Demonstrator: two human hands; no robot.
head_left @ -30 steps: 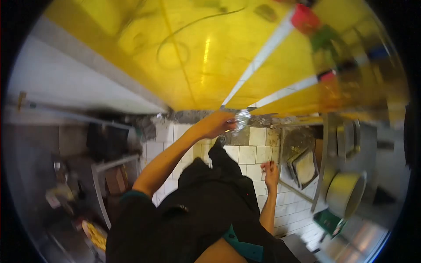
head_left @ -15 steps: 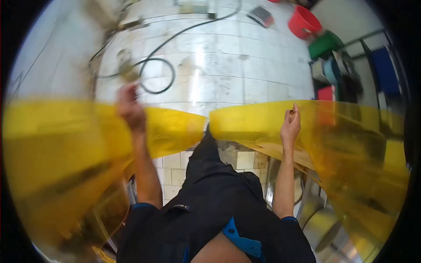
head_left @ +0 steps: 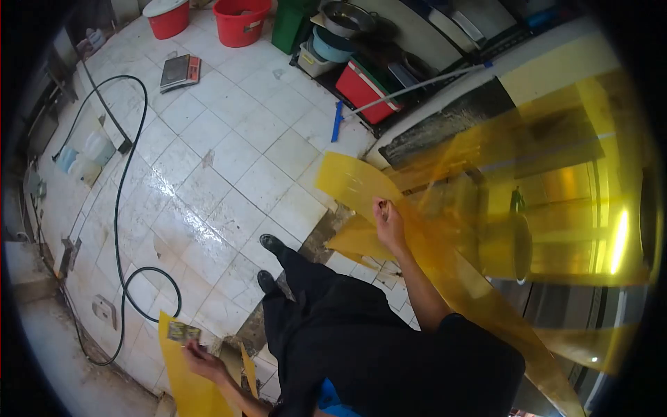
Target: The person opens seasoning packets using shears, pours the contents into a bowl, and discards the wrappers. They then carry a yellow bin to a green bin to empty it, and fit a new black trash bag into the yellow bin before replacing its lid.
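My left hand (head_left: 201,358) is low at the left, beside a hanging yellow plastic strip (head_left: 182,379). Its fingers are closed on a small flat patterned piece (head_left: 182,331), greyish with dark markings, that overlaps the strip. My right hand (head_left: 389,221) is raised in front of my body with its fingers curled together; what they hold, if anything, I cannot tell. It overlaps the edge of a wide translucent yellow curtain strip (head_left: 358,179), which bends out to the right.
A black hose (head_left: 119,208) lies looped across the white tiled floor (head_left: 257,174). Farther off are a scale (head_left: 180,71), red buckets (head_left: 242,24) and a green bin (head_left: 290,28). A blue-headed squeegee (head_left: 338,123) leans near a red crate (head_left: 365,90). Pots (head_left: 506,247) show through the yellow curtain.
My view has swung to the right, so the buckets and scale appear farther left. The yellow strips have parted and now hang to both sides of me. The patterned piece has moved with my left hand.
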